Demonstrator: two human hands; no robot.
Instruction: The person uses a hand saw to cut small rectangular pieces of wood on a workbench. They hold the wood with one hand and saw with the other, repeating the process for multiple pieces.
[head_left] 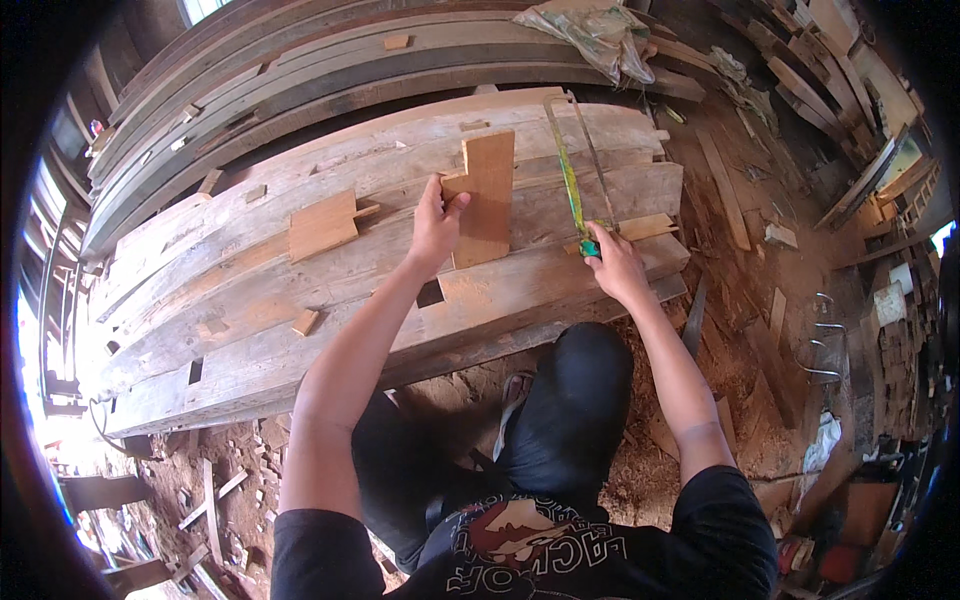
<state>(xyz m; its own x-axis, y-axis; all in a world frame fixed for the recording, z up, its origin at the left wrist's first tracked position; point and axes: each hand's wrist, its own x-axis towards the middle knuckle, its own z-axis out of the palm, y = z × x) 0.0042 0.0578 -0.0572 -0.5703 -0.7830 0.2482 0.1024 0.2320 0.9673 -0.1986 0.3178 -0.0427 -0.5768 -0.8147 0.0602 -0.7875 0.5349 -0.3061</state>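
My left hand [435, 225] grips the left edge of a notched wooden piece [487, 195] that stands on a stack of long weathered beams [250, 300]. My right hand [615, 262] holds the teal handle of a hacksaw [572, 180], whose green frame and blade stretch away from me across the beams. A small wooden block [645, 227] lies just beyond the right hand. A second tenoned wooden piece [323, 224] rests flat on the beams to the left.
A rectangular mortise hole [430, 292] opens in the near beam under my left forearm. A small offcut [305, 321] lies further left. Darker planks [300, 80] are piled behind, with a crumpled plastic bag [600, 35]. Sawdust and scrap wood cover the ground at right.
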